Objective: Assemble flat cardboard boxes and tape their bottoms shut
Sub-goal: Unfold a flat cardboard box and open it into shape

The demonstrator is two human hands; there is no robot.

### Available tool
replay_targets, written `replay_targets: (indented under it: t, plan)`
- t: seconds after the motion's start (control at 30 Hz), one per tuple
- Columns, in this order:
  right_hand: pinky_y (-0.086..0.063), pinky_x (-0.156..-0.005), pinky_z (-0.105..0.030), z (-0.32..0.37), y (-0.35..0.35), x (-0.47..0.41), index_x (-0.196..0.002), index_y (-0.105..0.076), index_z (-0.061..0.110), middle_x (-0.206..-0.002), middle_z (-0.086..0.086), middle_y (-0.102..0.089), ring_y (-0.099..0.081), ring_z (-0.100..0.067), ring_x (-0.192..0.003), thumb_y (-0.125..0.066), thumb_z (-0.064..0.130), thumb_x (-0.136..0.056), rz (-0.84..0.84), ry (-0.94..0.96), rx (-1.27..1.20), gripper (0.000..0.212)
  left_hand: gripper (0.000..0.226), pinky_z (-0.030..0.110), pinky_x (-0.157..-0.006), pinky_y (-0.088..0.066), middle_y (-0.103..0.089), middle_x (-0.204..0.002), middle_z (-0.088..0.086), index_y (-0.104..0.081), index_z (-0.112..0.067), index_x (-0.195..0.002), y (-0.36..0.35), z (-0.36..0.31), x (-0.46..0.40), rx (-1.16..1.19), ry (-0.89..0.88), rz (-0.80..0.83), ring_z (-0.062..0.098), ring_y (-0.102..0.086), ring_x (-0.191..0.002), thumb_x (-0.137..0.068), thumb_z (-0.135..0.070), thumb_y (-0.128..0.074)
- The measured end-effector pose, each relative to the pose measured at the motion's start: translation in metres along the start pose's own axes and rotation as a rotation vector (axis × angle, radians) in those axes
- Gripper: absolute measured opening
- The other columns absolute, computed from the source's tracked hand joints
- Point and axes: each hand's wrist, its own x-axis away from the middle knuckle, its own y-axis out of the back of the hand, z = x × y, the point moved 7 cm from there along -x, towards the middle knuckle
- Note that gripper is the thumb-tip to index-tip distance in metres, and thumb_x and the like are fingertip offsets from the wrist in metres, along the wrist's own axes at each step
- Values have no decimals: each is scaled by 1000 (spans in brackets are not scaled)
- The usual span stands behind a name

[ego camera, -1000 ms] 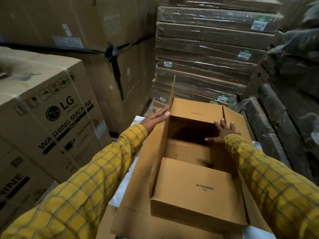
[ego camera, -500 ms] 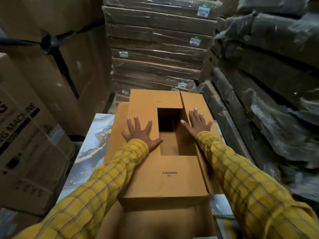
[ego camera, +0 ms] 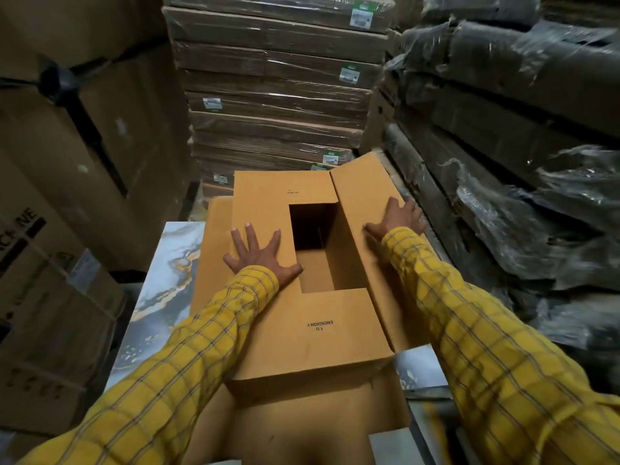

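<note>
a: cardboard box [ego camera: 312, 333] sits centre frame on a marbled tabletop [ego camera: 161, 297], bottom side up, flaps partly folded in.

b: hands?

a: left hand [ego camera: 260, 255] lies flat on the left flap [ego camera: 261, 209], fingers straight and spread, pointing to 12 o'clock, thumb at the edge of the opening. palm pressing down, holding nothing.

b: right?

a: right hand [ego camera: 397, 218] is on the right flap [ego camera: 365, 226], at about 2 o'clock from the left hand. fingers extended over the flap's outer edge; fingertips blurred, so can't tell whether they wrap the edge. that flap is tilted up, not lying flat.

b: opening?

a: dark rectangular gap [ego camera: 315, 239] between the two hands, box interior visible through it. near flap [ego camera: 318, 330] at 6 o'clock is folded flat and carries upside-down print. far flap [ego camera: 285, 187] at 12 o'clock also looks down.

b: under the box?

a: more flat cardboard [ego camera: 295, 427] lies beneath it, sticking out at 6 o'clock and at 9 o'clock.

b: surroundings?

a: wrapped stack of flat cartons [ego camera: 275, 95] at 12 o'clock, large brown cartons [ego camera: 84, 162] at 9 to 10 o'clock, dark plastic-wrapped bundles [ego camera: 520, 129] at 2 to 3 o'clock. both sleeves [ego camera: 486, 347] are yellow check.
</note>
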Motion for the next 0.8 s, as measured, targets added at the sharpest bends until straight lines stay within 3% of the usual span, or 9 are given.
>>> replay_targets:
  t: [0.2, 0.33, 0.4, 0.43, 0.5, 0.57, 0.63, 0.8]
  plan:
    - [-45, -107, -51, 52, 63, 21, -150, -37, 14, -145, -14, -51, -50, -37, -131, -72, 47, -88, 50, 134, -164, 78, 106, 72, -109, -10, 30, -161, 10, -1, -50, -154, -5, 1, 17, 12, -4, -8, 43, 31, -144, -68, -87, -52]
    - [-53, -89, -37, 75, 46, 68, -143, -51, 16, -134, -6, -59, -60, -21, -113, -55, 44, -101, 388, 224, -549, 51, 103, 70, -108, -12, 28, -162, 10, -3, -50, -153, -11, 3, 35, 24, -23, -35, 43, 31, -144, -68, -90, -45]
    - [-47, -92, -24, 80, 11, 97, -144, -53, 20, -142, -3, -56, -54, -17, -124, -46, 47, -104, 505, 310, -468, 50, 98, 68, -107, -14, 27, -162, 11, -2, -50, -153, -13, 5, 41, 24, -40, -40, 43, 31, -144, -72, -92, -36]
    - [-40, -104, -25, 77, -11, 102, -147, -51, 24, -151, -3, -49, -47, -20, -136, -44, 54, -102, 502, 342, -360, 54, 92, 67, -107, -14, 27, -162, 11, -2, -50, -153, -13, 5, 44, 26, -49, -41, 43, 30, -144, -76, -91, -31]
    - [-17, -122, -42, 67, -50, 116, -152, -38, 40, -164, -4, -26, -24, -30, -151, -39, 68, -97, 432, 383, -119, 62, 79, 67, -108, -14, 26, -163, 10, -3, -51, -154, -14, 8, 47, 44, -63, -39, 42, 29, -145, -85, -84, -23]
    - [-3, -119, -61, 55, -76, 135, -154, -18, 54, -169, 7, -2, 1, -34, -155, -33, 80, -90, 367, 385, 18, 71, 75, 67, -108, -13, 26, -163, 11, -3, -51, -154, -17, 9, 52, 47, -74, -41, 42, 30, -145, -88, -80, -23]
    - [-4, -116, -70, 46, -87, 155, -153, -8, 59, -168, 12, 7, 12, -34, -154, -27, 87, -85, 283, 396, 87, 76, 77, 67, -108, -12, 27, -162, 12, -1, -51, -153, -23, 10, 59, 32, -77, -44, 43, 32, -144, -86, -82, -25]
    - [-10, -115, -71, 23, -97, 184, -152, -6, 61, -168, 12, 4, 9, -32, -154, -17, 91, -81, 127, 404, 108, 78, 77, 67, -106, -14, 28, -161, 14, 0, -49, -154, -35, 12, 87, 0, -98, -92, 45, 32, -143, -88, -79, -25]
